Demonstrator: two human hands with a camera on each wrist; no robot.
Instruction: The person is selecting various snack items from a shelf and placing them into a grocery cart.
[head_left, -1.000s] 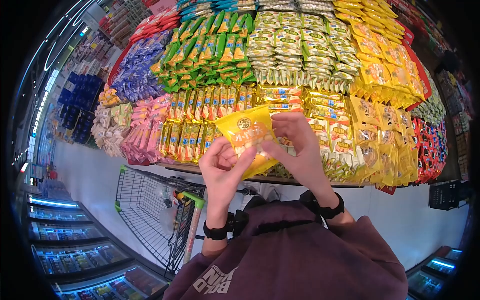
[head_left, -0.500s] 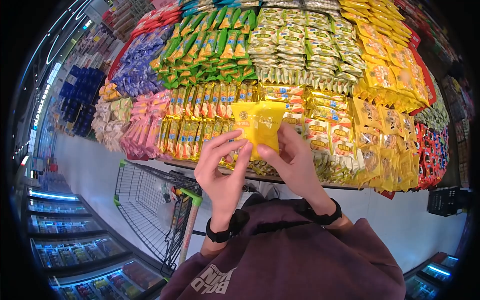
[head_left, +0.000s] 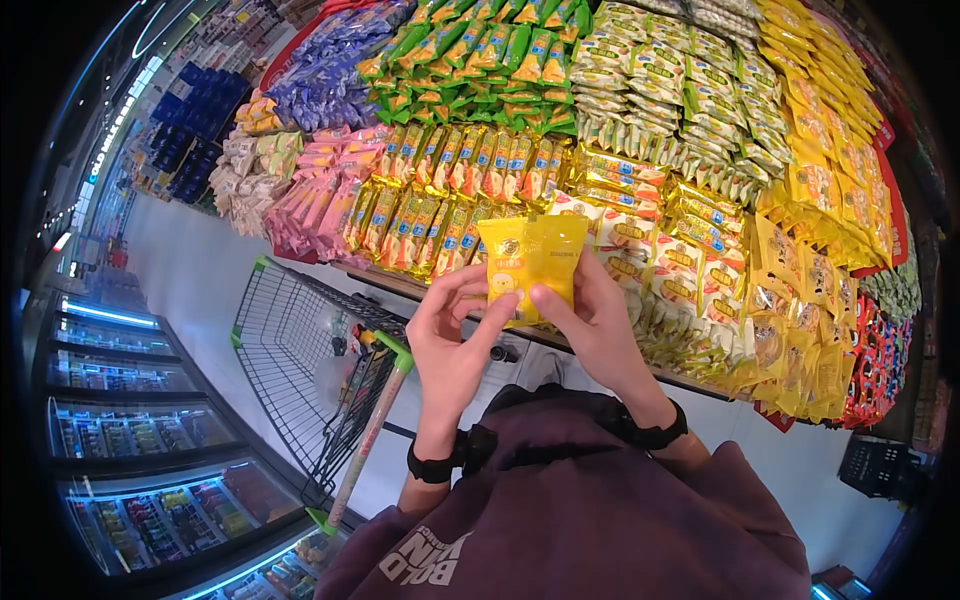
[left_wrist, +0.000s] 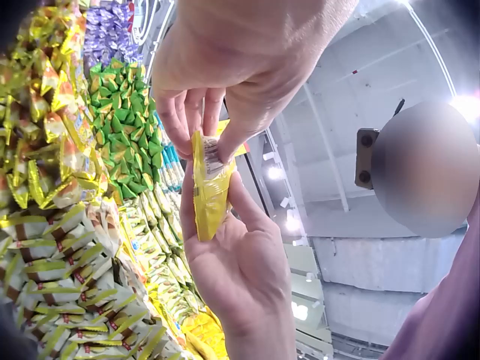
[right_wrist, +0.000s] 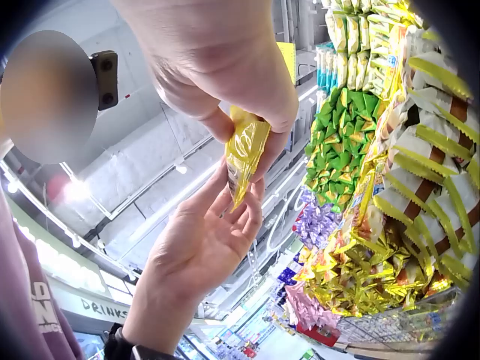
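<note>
A yellow snack packet [head_left: 532, 262] is held up between both hands in front of the chest in the head view. My left hand [head_left: 455, 335] pinches its left side, thumb on the near face. My right hand [head_left: 600, 330] grips the right side, its thumb also on the near face. The left wrist view shows the packet [left_wrist: 211, 187] edge-on between the two hands. From the right wrist view, the packet [right_wrist: 246, 154] sits between thumb and fingers of the upper hand, with the other hand's fingertips at its lower end.
Behind the hands, a sloping display holds green packets [head_left: 480, 60], gold packets [head_left: 430, 235], pink packets [head_left: 320, 190] and yellow bags [head_left: 835, 170]. A wire shopping cart [head_left: 290, 330] stands at the left, near lit freezers [head_left: 140, 425]. A black crate [head_left: 880, 468] is at the far right.
The packet, first held tilted with its printed front showing, is now more upright with a different part showing. The view has shifted, moving the display upper right around the edges.
</note>
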